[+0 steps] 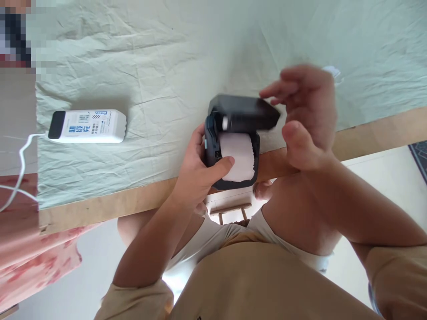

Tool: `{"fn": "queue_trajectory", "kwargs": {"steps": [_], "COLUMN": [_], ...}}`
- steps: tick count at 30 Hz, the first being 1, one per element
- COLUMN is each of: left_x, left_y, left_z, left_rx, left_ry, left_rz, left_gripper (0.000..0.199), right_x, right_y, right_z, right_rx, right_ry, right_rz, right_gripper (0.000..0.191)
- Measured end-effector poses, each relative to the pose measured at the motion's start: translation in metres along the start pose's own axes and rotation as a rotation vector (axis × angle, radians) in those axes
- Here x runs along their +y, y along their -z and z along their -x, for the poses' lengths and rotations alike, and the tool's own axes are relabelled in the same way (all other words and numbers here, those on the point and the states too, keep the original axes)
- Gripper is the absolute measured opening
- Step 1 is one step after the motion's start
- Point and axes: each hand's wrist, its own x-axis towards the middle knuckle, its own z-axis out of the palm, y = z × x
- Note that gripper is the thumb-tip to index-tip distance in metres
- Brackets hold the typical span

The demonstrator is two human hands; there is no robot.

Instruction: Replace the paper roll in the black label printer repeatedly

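Note:
A small black label printer (211,146) is held over the table's front edge with its lid (245,111) swung up. Inside it lies a roll of white paper (240,155) with a ragged right edge. My left hand (200,169) grips the printer from the left, its thumb on the paper roll and its other fingers hidden beneath. To the right, my right hand (307,115) is raised with thumb and fingers apart, slightly blurred. Its fingertips are close to the lid's right end; whether they touch it I cannot tell.
A white power strip-like block (96,126) with blue print and a black end lies at left, its white cable (22,160) running off the edge. A small white item (332,71) lies behind my right hand. Pale green cloth (160,53) covers the table above a wooden edge (110,202).

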Motion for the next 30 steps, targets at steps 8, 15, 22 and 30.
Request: {"fn": "queue_trajectory", "kwargs": {"steps": [8,15,22,30], "left_x": [-0.014,-0.006,-0.007,-0.003], "left_y": [0.009,-0.001,-0.004,-0.01], "left_z": [-0.009,-0.003,-0.006,-0.009], "left_rx": [-0.086,-0.093,-0.055,0.065], "left_ry": [-0.092,-0.047,-0.082,0.153], "left_rz": [-0.002,0.076,0.198,0.299], "left_gripper": [0.078,0.045,0.038,0.041], "right_x": [0.0,0.004,0.003,0.002], "right_y": [0.002,-0.004,-0.005,-0.002], "right_z": [0.004,0.006,0.008,0.006], "right_rx": [-0.349,-0.348,-0.311,-0.306], "right_ry": [-0.199,-0.235,-0.237,-0.26], "right_rz": [-0.393,-0.481,-0.522,-0.384], "right_gripper": [0.07,0.076,0.071,0.071]}}
